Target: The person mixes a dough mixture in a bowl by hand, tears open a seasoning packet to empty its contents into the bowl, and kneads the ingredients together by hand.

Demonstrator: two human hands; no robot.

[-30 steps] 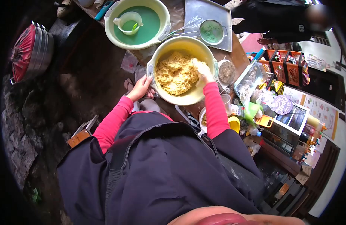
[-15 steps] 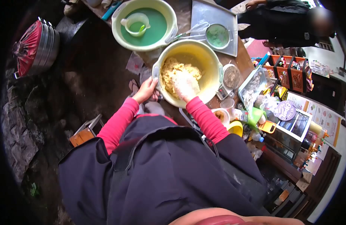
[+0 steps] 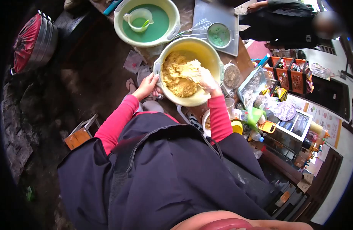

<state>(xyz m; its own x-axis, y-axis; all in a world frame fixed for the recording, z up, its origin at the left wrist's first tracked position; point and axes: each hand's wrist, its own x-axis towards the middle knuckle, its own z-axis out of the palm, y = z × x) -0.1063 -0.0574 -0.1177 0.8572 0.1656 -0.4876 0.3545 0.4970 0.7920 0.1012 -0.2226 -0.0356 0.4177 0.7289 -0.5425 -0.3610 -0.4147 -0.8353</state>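
A large pale yellow basin (image 3: 215, 57) stands at the table's near edge, with a lumpy mass of yellow dough (image 3: 180, 85) on its left side. My left hand (image 3: 149, 85) is closed on the basin's left rim by the handle, thumb on top and fingers underneath. Inside the basin, my right hand (image 3: 208, 81) reaches in from the right. It looks covered by a thin clear glove smeared with dough, and its fingers are closed on a raised clump of the dough; the fingertips are partly hidden in it.
Beyond stands a basin of green liquid (image 3: 158, 32) with a plastic jug (image 3: 139, 19) in it. A metal tray (image 3: 203, 16), whisk (image 3: 199, 26) and sieve (image 3: 219, 35) lie right of it. A clear tub (image 3: 253, 85) and bottles crowd the right. A person (image 3: 285, 23) stands at upper right.
My right hand has moved right across the basin, drawing up a clump of dough. My left hand keeps its hold on the rim. The whole view has shifted slightly.
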